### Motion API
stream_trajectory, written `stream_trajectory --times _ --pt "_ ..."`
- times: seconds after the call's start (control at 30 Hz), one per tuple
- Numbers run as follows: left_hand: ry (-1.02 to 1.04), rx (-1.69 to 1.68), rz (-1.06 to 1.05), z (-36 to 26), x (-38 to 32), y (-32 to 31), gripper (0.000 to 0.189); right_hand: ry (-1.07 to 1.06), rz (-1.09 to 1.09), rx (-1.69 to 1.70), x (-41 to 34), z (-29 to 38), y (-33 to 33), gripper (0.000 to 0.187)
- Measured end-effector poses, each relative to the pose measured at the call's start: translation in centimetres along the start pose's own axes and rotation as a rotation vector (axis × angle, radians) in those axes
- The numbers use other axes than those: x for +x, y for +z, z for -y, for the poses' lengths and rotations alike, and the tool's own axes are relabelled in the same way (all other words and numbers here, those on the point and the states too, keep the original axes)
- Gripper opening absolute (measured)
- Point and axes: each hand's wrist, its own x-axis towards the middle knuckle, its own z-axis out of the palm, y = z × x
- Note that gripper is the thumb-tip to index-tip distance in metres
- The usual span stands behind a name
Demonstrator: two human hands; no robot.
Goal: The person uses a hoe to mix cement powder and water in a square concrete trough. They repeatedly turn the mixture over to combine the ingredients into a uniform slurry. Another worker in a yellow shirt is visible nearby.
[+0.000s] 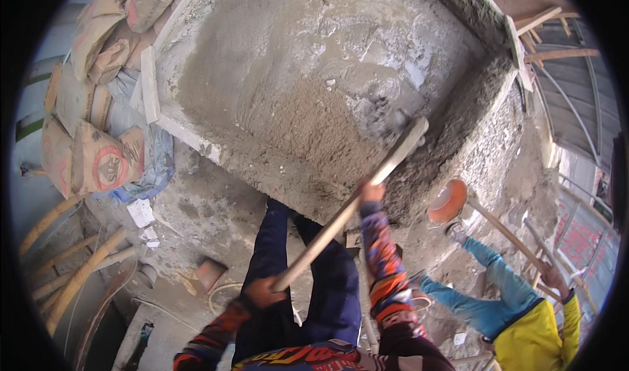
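My left hand (pixel 264 292) is closed around the lower end of a long wooden handle (pixel 322 245). Farther up the same handle, my right hand (pixel 372 192) grips it. The handle slants up and right over the front wall of a mortar-mixing trough (pixel 196 137). Its far end, by the trough's right side, meets the wet grey mix (pixel 381 118); the tool's head is mostly hidden there. Brown, sandy mix (pixel 314 125) lies heaped in front of the wet part, and thin grey slurry spreads behind it.
Cement bags (pixel 108 162) are stacked at the left above bamboo poles (pixel 88 277). At the right, a person in a yellow top (pixel 530 336) holds a long-handled tool near an orange bowl-shaped container (pixel 447 201). A bucket (pixel 211 274) stands on the floor left of my legs.
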Motion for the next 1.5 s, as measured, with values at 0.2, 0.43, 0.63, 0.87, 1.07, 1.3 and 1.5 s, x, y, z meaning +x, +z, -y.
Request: stream_trajectory --times 0.2,0.43,0.63,0.87,1.07,1.3,1.5 --pt "-0.115 0.314 0.096 7.1 -7.5 -5.7 0.044 0.154 -0.013 0.360 -17.1 3.6 -2.0 0.010" --pt "0.075 -0.095 -0.133 -8.8 5.2 3.7 0.041 -0.076 0.092 0.008 4.0 16.7 -1.7 0.011" --pt "-0.155 0.153 -0.095 3.4 -1.9 -0.9 0.043 0.076 0.112 -0.096 -2.8 -1.5 2.9 0.013" --pt "-0.117 0.260 0.030 5.8 -8.6 -0.2 0.047 0.090 0.078 0.133 -15.5 6.4 -4.4 0.007" --pt "0.061 -0.092 -0.119 -5.5 1.9 5.1 0.043 -0.081 0.089 -0.122 1.3 15.4 -0.9 0.012" --pt "-0.133 0.218 0.003 12.4 -9.0 -4.8 0.045 0.251 0.180 0.125 -13.6 -5.7 5.6 0.013" --pt "-0.035 0.141 0.028 8.6 -8.0 -3.4 0.041 -0.006 0.078 0.005 -18.5 10.2 0.3 0.011"
